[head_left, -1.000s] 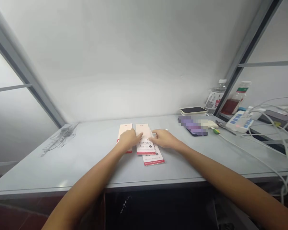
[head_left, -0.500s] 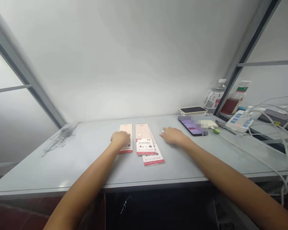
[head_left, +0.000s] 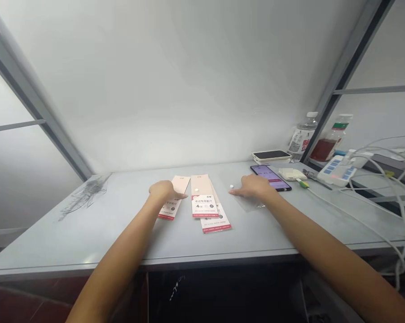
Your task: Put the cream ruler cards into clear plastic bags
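Note:
Three long pink-and-white card packs lie on the grey table (head_left: 88, 233). The left pack (head_left: 173, 202) is tilted, and my left hand (head_left: 164, 190) rests on it with curled fingers pressing its upper part. The middle pack (head_left: 202, 195) lies straight and partly covers the lower pack (head_left: 217, 223). My right hand (head_left: 254, 186) lies flat on a clear plastic sleeve (head_left: 248, 205), fingers stretched left toward a small white bit (head_left: 231, 185).
A dark phone with a lit screen (head_left: 271, 176) lies just right of my right hand. Behind it are a second flat device (head_left: 271, 155), a small white box (head_left: 292, 174), two bottles (head_left: 301, 137), a power strip (head_left: 337, 169) and white cables (head_left: 374, 220). A grey scribble (head_left: 84, 193) marks the table's left.
My hands have parted from the middle pack. The left hand went left and turned the left pack askew. The right hand went right, onto the clear sleeve.

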A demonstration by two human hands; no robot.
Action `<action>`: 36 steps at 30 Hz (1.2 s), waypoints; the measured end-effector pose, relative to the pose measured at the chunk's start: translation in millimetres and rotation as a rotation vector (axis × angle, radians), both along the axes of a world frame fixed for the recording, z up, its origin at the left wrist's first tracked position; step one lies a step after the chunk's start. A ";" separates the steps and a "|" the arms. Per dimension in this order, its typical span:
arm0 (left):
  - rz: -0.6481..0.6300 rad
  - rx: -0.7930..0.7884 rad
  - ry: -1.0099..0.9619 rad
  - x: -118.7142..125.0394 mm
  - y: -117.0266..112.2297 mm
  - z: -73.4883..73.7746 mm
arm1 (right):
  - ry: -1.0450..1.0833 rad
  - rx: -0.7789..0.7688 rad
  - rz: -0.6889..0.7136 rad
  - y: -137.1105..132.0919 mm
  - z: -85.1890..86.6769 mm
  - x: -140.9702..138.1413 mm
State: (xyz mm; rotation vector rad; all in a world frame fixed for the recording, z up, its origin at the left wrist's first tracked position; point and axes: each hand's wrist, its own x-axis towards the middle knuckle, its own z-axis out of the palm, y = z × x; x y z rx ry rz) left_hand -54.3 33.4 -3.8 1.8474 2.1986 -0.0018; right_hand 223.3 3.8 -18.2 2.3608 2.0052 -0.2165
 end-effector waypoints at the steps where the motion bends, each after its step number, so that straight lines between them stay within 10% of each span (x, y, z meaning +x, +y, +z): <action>1: 0.007 0.000 -0.020 -1.7 -0.4 1.5 | 0.012 -0.014 -0.001 -0.3 1.6 0.8; 17: -0.064 0.245 -0.048 -2.6 -9.8 12.7 | 0.344 0.002 0.040 10.0 2.5 11.6; 22: -0.167 0.417 -0.717 3.9 -16.7 17.6 | 0.669 0.142 0.176 1.5 10.1 7.2; 28: -0.446 0.178 -1.346 39.0 -42.9 18.1 | 1.058 0.404 0.206 -12.4 17.0 -22.2; 32: -0.653 0.050 -1.319 59.3 -61.8 12.4 | 1.135 0.484 0.398 -11.6 9.5 -38.3; 36: -0.756 0.280 -1.020 63.1 -67.3 5.5 | 1.317 0.482 0.395 -15.3 1.1 -39.0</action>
